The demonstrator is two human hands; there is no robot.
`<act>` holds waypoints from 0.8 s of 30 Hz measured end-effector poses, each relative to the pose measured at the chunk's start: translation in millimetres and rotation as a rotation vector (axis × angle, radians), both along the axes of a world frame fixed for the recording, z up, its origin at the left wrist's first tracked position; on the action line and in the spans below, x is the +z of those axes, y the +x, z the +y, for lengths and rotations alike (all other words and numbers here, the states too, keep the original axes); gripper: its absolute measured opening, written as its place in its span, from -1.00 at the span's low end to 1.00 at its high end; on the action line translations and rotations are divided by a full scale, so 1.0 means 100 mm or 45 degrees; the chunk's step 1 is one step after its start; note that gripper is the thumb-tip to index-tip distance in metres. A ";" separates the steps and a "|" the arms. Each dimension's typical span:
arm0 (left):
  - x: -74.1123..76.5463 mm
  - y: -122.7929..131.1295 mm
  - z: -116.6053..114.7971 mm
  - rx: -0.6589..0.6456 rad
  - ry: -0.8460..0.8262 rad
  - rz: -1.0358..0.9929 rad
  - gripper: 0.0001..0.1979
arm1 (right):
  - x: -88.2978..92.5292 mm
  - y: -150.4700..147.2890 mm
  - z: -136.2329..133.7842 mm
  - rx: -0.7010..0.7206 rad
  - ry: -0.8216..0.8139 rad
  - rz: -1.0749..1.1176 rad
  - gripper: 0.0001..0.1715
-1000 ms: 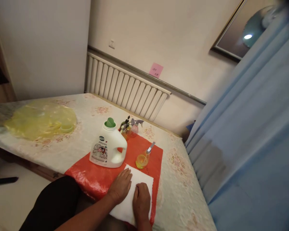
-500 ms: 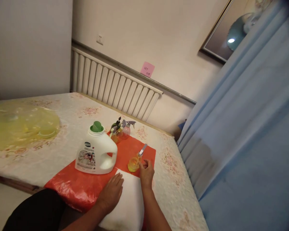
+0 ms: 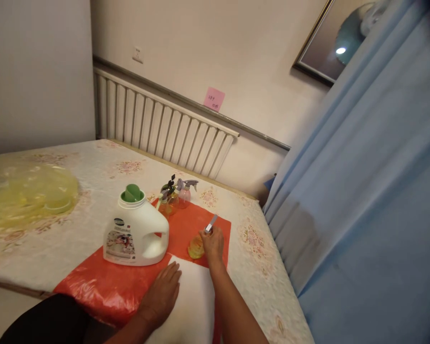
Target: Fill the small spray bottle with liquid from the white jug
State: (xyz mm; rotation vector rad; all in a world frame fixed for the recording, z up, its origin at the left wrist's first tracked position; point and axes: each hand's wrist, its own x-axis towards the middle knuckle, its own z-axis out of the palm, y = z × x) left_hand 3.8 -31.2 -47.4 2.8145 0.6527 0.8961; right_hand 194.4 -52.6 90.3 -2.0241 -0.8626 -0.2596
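My right hand (image 3: 213, 244) is closed round the neck of a small yellow spray bottle (image 3: 196, 247), whose grey nozzle shows above the fingers. The bottle tilts over a red plastic sheet (image 3: 186, 224). My left hand (image 3: 162, 291) lies flat, fingers stretched out, at the left edge of a white pad (image 3: 191, 296). Just beyond it a big white jug (image 3: 134, 234) with a green cup (image 3: 132, 192) in its mouth stands upright on the red sheet. Behind the jug's handle, several small spray bottles (image 3: 175, 196) stand close together.
A translucent yellow plastic item (image 3: 32, 196) lies on the flowered bedcover (image 3: 252, 286) at the left. A radiator (image 3: 157, 124) runs along the wall. Blue curtains (image 3: 365, 191) hang at the right, and a pink note (image 3: 214, 99) is on the wall.
My right hand has moved up to the small yellow bottle's neck and closed on it. The view has shifted slightly; my left hand still rests on the pad.
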 end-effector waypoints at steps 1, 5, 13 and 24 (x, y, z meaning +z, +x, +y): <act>0.00 0.00 0.00 0.000 0.002 -0.005 -0.65 | 0.00 0.05 0.00 0.007 -0.003 0.013 -0.85; -0.02 0.01 0.01 0.003 0.038 -0.021 -0.65 | -0.02 0.28 -0.03 0.030 -0.005 0.104 -0.83; -0.06 0.02 0.03 0.006 0.036 -0.060 -0.66 | -0.09 0.48 -0.15 0.014 0.053 0.190 -0.77; -0.17 0.03 0.08 0.025 0.107 -0.031 -0.64 | 0.37 1.08 -0.04 -0.022 -0.016 -0.025 -0.78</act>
